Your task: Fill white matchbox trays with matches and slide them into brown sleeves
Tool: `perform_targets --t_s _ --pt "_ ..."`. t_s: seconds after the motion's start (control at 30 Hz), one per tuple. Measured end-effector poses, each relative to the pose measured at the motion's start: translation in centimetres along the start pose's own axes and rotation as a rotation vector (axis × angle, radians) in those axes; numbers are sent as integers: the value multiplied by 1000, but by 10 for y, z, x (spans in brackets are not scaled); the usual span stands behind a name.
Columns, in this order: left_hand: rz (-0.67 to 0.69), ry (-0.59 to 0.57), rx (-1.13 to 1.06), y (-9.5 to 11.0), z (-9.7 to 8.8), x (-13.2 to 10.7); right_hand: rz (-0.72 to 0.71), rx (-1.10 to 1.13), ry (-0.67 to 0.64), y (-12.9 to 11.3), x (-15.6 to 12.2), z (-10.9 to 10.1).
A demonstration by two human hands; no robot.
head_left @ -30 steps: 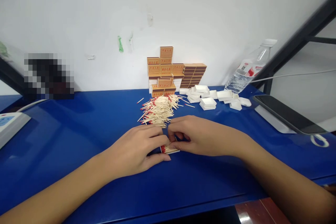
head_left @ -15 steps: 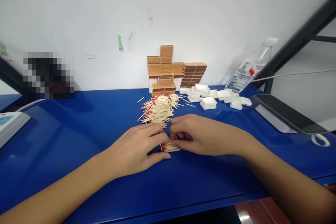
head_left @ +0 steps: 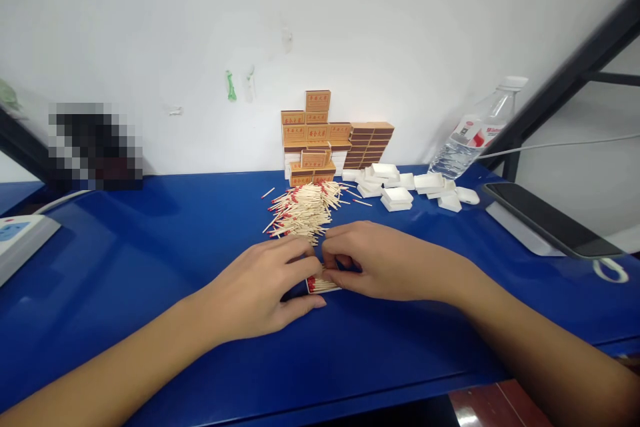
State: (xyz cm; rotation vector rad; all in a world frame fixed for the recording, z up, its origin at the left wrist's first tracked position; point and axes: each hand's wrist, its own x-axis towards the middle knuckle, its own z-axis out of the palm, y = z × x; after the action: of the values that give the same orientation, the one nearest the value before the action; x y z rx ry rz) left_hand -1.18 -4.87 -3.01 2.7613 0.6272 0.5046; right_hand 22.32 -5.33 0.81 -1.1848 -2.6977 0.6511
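Observation:
A small white matchbox tray (head_left: 324, 289) filled with red-tipped matches lies on the blue table in front of me. My left hand (head_left: 273, 283) curls around its left end, thumb along the near side and fingers at the far side. My right hand (head_left: 367, 260) is over the right end of the tray, thumb and index finger pinched together at the matches inside. The right part of the tray is hidden under these fingers. Just beyond both hands lies a loose heap of matches (head_left: 305, 210), heads mostly to the left.
Orange-brown matchboxes (head_left: 317, 133) are stacked against the wall behind the heap. Several empty white trays (head_left: 397, 197) lie to their right. Farther right are a leaning water bottle (head_left: 465, 137) and a phone (head_left: 547, 217) on a white block. A power strip (head_left: 25, 240) is at left.
My right hand has shifted slightly left, its fingertips moving over the matches in the tray. The left hand stays around the tray. The whole view has moved slightly.

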Motion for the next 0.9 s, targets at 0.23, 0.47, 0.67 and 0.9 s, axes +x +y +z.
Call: perform_targets --t_s 0.23,0.47,0.67,0.9 --pt "7 18 -6 1 -1 0 -44 90 -3 11 2 -6" --pt "-30 40 -11 0 0 -2 346 -193 376 95 13 -26" --pt "-11 56 6 -1 3 -2 415 -273 329 118 13 -26" --pt "-13 44 20 -2 5 -2 399 -296 307 119 16 -22"
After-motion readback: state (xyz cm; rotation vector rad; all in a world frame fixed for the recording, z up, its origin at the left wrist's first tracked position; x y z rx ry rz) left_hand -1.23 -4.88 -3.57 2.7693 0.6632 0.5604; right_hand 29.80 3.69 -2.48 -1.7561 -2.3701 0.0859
